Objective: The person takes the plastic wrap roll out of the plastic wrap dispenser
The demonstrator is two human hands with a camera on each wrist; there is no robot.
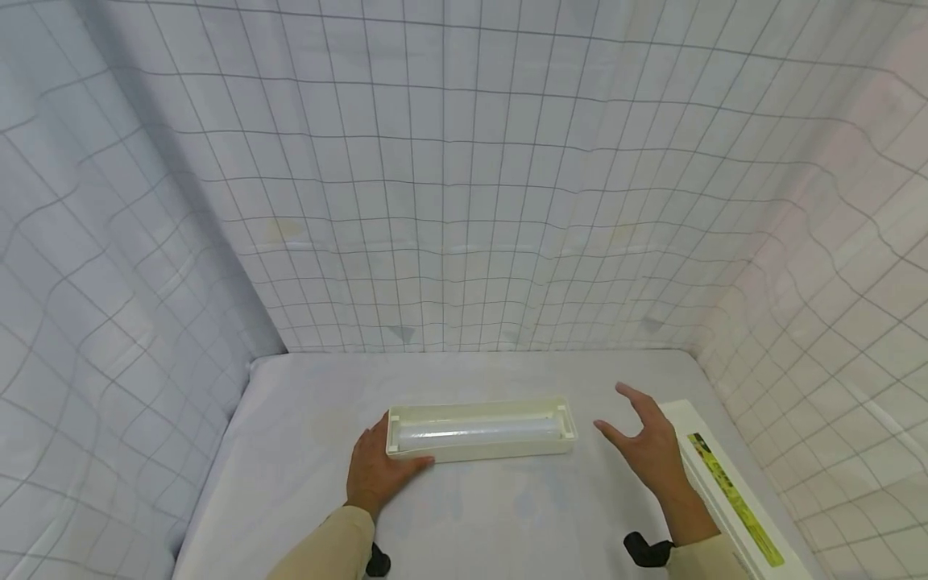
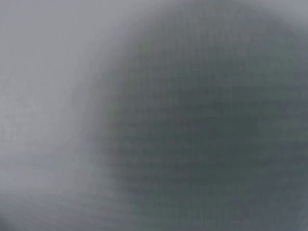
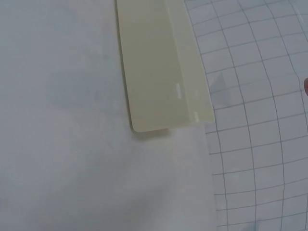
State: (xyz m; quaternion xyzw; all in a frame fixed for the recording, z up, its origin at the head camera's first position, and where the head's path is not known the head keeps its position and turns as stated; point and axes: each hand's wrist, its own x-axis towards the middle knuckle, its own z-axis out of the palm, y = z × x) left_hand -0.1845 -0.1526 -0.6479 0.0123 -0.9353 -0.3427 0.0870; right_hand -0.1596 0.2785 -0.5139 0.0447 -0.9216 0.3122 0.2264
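Note:
A long cream dispenser box (image 1: 486, 453) lies on the white-covered table, its open side up. Inside it is a shiny whitish roll of plastic film (image 1: 478, 432). My left hand (image 1: 377, 471) grips the box's left end, thumb along the front wall and the other fingers partly hidden behind the end. Off the right end, my right hand (image 1: 648, 447) is held apart from the box, thumb and fingers spread, holding nothing. In the right wrist view the cream box (image 3: 154, 72) shows its smooth wall and one end, with a fingertip (image 3: 306, 85) at the edge. The left wrist view is a dark blur.
Right of my right hand lies a long white lid-like piece (image 1: 677, 415) with a yellow-green label (image 1: 735, 499), partly covered by my forearm. Grid-patterned white curtains (image 1: 464, 201) enclose the table (image 1: 319, 411) at the back and both sides.

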